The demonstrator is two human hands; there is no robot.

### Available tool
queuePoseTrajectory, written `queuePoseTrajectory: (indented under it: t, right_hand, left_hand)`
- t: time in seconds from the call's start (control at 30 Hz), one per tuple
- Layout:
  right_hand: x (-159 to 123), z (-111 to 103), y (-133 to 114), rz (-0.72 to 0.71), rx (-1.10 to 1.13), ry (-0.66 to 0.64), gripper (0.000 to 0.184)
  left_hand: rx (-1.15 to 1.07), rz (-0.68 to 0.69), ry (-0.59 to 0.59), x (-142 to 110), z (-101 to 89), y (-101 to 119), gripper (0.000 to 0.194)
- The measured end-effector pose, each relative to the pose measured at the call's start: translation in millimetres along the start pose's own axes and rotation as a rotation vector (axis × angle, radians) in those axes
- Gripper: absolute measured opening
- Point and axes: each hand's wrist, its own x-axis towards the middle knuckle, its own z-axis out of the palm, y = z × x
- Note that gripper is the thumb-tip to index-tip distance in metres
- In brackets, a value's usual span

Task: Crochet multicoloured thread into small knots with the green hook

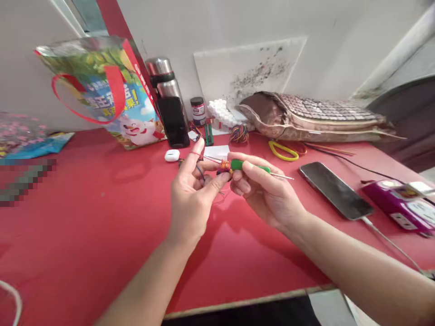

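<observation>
My left hand (192,194) pinches a small orange and dark crocheted piece (224,166) between thumb and fingers, over the middle of the table. A red strand of yarn (207,156) runs from this piece up over the raised left index finger. In my right hand (263,190) is a crochet hook with a green handle (237,164), gripped between thumb and fingers. Its thin metal shaft sticks out to the right, and another thin metal length shows on the left near the yarn. The right fingertips are close against the piece. Fingers partly hide the stitches.
On the red table (129,226) stand a gift bag (136,108), a steel flask (166,77) and an upright black phone (174,122). Behind my hands lie a yarn ball (239,134) and white earphone case (172,155). Rightward are a charging phone (335,190) and purple power strip (394,203).
</observation>
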Motion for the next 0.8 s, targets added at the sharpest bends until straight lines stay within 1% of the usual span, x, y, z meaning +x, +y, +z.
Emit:
queuePoseTrajectory:
  t: [0.23, 0.43, 0.67, 0.8]
  right_hand:
    - [-2.3, -1.8, 1.6, -0.016, -0.049, 0.041, 0.017]
    - [-1.0, -2.6, 5.7, 0.010, -0.039, 0.023, 0.016]
    - [-0.9, -3.6, 6.5, 0.022, -0.033, 0.033, 0.017]
    - [0.3, -3.4, 6.2, 0.019, -0.011, 0.031, 0.017]
  left_hand:
    - [-0.035, -0.040, -0.006, -1.5, 3.1, 4.4, 0.088]
    - [-0.023, -0.034, -0.014, -1.3, 3.9, 2.6, 0.081]
    - [-0.135, -0.019, -0.062, -1.3, 2.9, 3.3, 0.074]
    - [-0.182, -0.019, -0.049, -1.6, 5.5, 3.5, 0.074]
